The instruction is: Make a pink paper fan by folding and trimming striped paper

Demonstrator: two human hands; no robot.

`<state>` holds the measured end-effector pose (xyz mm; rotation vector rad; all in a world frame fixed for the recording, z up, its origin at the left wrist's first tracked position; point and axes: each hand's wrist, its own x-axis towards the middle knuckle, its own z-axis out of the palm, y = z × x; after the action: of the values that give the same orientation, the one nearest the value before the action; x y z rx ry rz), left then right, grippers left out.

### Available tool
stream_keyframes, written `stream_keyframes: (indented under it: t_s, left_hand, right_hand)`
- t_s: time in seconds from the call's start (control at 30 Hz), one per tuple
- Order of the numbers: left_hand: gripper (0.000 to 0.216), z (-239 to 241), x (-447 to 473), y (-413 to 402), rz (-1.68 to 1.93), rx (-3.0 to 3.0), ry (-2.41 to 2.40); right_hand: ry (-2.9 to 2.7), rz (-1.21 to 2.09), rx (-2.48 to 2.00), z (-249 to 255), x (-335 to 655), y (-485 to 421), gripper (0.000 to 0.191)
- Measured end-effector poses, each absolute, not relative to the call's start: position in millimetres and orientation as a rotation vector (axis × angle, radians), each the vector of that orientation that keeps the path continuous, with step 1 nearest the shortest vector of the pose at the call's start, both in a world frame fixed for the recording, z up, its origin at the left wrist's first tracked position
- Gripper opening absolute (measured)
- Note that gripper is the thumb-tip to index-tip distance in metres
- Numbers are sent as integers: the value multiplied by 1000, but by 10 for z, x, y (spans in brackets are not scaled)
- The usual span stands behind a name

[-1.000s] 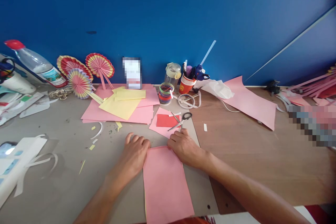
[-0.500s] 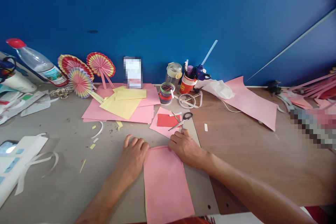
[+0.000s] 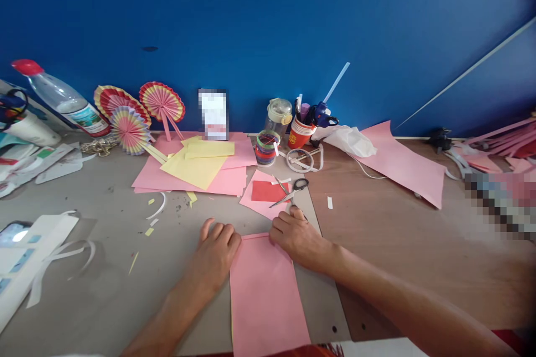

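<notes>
A long sheet of pink paper (image 3: 268, 295) lies in front of me, with a narrow folded strip along its far edge. My left hand (image 3: 218, 245) is closed on the left end of that fold, its fingertips hidden beneath the knuckles. At the right end, my right hand (image 3: 299, 237) grips the fold with curled fingers. A thin yellow edge shows under the paper's left side. Just beyond my right hand, scissors (image 3: 292, 194) rest on a red paper piece (image 3: 268, 191) and a small pink sheet (image 3: 249, 202).
Pink sheets (image 3: 144, 178) and yellow sheets (image 3: 201, 170) are stacked at the back, beside pleated paper fans (image 3: 161, 101). A phone (image 3: 213, 114), a red paper cup (image 3: 299, 134) and a lidded jar (image 3: 278, 114) stand along the blue wall. Paper scraps (image 3: 157, 206) lie left.
The whole view has shifted slightly. Both hands stay at the paper's far edge, with a little more of the folded strip showing between them.
</notes>
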<state>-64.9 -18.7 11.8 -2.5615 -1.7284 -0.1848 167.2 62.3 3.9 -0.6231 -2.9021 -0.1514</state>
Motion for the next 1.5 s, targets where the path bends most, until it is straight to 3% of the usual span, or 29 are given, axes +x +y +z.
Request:
stream_keyframes:
  t_s: [0.53,0.8,1.07,1.2,1.5]
  left_hand:
    - [39,128,-671,-359,-156,-2549,-1735]
    - [43,125,-671,-442,-189,-2541,-1761]
    - [36,397,-522,-264,-25,-2515,-1936]
    - [32,485,-465,-139,-3,-2522,-1956]
    - [22,373,-387,-33,-76,-2464,-2100]
  right_hand:
    - [-2910,-23,-694,11,1839,496,17]
    - [-2837,4,-764,-79,1846,402,27]
    - [-2795,315,-843,13,1857,523,38]
    - [-2794,405,-870,120,1817,590,31]
    - [-2897,253,-938,142,1643,655,18]
